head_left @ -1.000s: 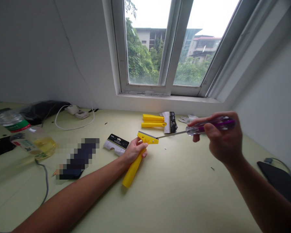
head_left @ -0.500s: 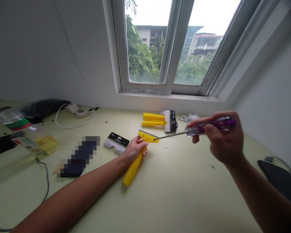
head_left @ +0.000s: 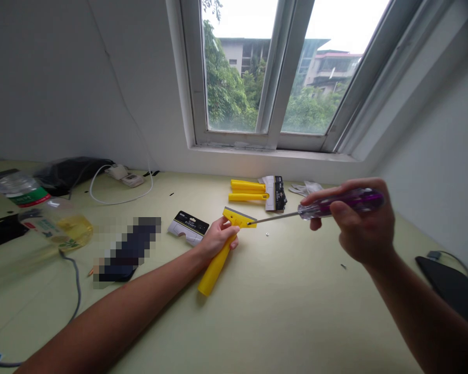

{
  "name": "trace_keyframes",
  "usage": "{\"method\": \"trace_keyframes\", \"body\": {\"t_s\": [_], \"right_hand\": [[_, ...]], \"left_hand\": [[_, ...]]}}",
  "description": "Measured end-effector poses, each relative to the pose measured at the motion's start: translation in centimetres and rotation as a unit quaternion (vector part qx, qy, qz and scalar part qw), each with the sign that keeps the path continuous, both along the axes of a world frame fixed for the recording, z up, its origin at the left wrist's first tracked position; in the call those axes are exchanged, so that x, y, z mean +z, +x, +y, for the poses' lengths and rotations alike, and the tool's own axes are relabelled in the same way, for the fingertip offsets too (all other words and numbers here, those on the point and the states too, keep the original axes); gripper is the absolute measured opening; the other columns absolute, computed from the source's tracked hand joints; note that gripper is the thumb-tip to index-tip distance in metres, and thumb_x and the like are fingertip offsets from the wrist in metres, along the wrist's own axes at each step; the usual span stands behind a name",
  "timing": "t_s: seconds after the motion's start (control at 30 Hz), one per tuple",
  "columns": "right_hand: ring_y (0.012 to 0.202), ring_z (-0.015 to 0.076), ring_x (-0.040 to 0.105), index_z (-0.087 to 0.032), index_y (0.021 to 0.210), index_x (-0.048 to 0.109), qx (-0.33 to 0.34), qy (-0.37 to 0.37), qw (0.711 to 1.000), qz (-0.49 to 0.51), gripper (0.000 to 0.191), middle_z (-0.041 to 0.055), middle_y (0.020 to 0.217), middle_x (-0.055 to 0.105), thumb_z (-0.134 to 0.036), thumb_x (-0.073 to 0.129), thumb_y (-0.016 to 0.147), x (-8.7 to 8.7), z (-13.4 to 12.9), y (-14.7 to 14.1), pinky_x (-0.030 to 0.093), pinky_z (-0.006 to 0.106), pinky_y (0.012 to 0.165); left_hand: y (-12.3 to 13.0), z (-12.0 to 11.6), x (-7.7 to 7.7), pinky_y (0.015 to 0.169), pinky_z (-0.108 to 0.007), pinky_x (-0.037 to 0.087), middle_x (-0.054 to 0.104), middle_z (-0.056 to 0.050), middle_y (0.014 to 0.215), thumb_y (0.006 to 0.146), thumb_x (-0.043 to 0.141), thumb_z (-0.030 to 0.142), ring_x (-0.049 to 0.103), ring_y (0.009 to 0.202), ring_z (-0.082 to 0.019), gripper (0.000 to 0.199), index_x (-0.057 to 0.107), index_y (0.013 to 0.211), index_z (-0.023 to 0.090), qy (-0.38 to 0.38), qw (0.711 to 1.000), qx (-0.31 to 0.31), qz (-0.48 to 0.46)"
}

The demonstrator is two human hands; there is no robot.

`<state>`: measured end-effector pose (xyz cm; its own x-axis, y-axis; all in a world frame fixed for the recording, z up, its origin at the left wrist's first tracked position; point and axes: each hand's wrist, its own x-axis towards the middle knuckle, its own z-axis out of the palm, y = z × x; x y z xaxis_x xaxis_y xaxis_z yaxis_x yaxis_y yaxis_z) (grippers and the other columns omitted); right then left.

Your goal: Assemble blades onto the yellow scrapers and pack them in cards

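My left hand (head_left: 218,237) is closed round the neck of a yellow scraper (head_left: 215,271), whose handle slants toward me. A thin grey blade edge lines the far side of its head. In my right hand (head_left: 366,223) is a screwdriver (head_left: 320,205) with a clear and purple handle, its shaft pointing left. The tip meets a dark spot at the right end of the scraper head, probably a screw; it is too small to be sure. A small nut (head_left: 267,235) lies right of the head. Farther right, near my right wrist, rests a tiny screw (head_left: 343,266).
Packaged yellow scrapers (head_left: 249,191) lie below the window beside white gloves (head_left: 306,188). A black-and-white card (head_left: 187,227) is left of my left hand. Farther left are a blurred-out dark object (head_left: 128,252) and a bottle of yellow liquid (head_left: 50,223). A black device (head_left: 448,285) sits at right.
The view has shifted very slightly. Both hands keep their grips, and the screwdriver tip stays at the same spot on the scraper head.
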<state>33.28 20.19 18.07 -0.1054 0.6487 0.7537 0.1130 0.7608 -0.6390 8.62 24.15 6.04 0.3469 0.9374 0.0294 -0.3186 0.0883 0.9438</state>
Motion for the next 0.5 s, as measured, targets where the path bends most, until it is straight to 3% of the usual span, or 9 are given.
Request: {"method": "trace_keyframes", "body": {"t_s": [0.17,0.27,0.37,0.43,0.5], "right_hand": [[0.052,0.0175,0.064,-0.027,0.095,0.046,-0.026,-0.007,1.0,0.007,0.021,0.0019,0.084,0.072,-0.029,0.065,0.087,-0.1,-0.2,-0.6,0.054,0.033,0.042],[0.053,0.0192,0.066,-0.026,0.096,0.048,-0.116,-0.008,0.993,0.025,0.033,0.0,0.077,0.067,-0.028,0.075,0.078,-0.2,-0.3,-1.1,0.054,0.031,0.042],[0.053,0.0185,0.065,-0.028,0.114,0.049,-0.203,-0.004,0.979,0.003,0.055,-0.0016,0.077,0.064,-0.027,0.082,0.07,-0.3,-0.4,-1.0,0.053,0.03,0.043],[0.056,0.0173,0.064,-0.029,0.123,0.048,-0.221,0.014,0.973,-0.064,0.059,0.002,0.089,0.066,-0.03,0.079,0.074,-0.1,-0.4,-0.5,0.053,0.03,0.047],[0.068,0.0185,0.065,-0.029,0.127,0.048,-0.189,0.041,0.97,-0.146,0.05,0.0076,0.112,0.063,-0.034,0.069,0.082,0.3,-0.5,0.1,0.055,0.033,0.055]], "left_hand": [[0.0,0.0,0.0,0.046,-0.021,0.034,0.06,-0.004,0.098,0.074,0.069,0.032,0.048,0.045,-0.002,0.036,0.054,0.104,0.017,-0.001,1.0,0.001,0.004],[-0.1,0.0,-0.2,0.046,-0.021,0.035,0.061,-0.004,0.098,0.075,0.068,0.03,0.048,0.045,-0.002,0.036,0.054,0.105,0.017,-0.001,1.0,0.006,0.013],[-0.1,0.1,-0.2,0.046,-0.021,0.035,0.06,-0.004,0.098,0.077,0.066,0.028,0.049,0.046,-0.002,0.034,0.054,0.106,0.017,-0.001,1.0,0.008,0.017],[0.0,0.1,-0.1,0.046,-0.021,0.035,0.06,-0.004,0.098,0.076,0.066,0.027,0.048,0.045,-0.002,0.033,0.053,0.105,0.016,-0.003,1.0,0.024,0.017],[0.1,0.0,-0.1,0.045,-0.021,0.035,0.06,-0.004,0.098,0.076,0.066,0.026,0.047,0.044,-0.002,0.031,0.053,0.102,0.016,-0.004,0.999,0.049,0.017]]}}
